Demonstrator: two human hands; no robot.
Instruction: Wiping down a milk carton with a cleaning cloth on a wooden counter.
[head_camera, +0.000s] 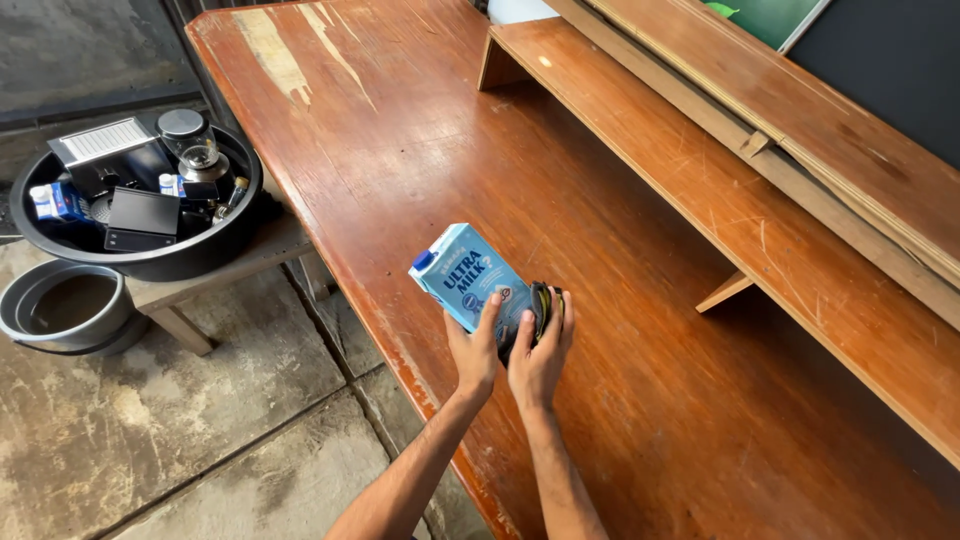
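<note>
Far left of the milk carton (465, 275), off the worktop (420, 150), a grey basin (65, 305) sits on the floor and a black tub (150, 258) of small appliances rests on a low bench. The carton lies tilted near the worktop's front edge. My left hand (472, 350) grips its lower end; my right hand (540, 350), close alongside, clasps a dark object (538, 303) against it. Right of the carton runs a raised wooden shelf (700, 130).

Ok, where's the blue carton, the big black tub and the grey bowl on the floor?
carton (462, 275): head view, on its blue front face.
black tub (200, 256): head view, on its outer wall at the front.
grey bowl (30, 325): head view, on its left rim.
</note>
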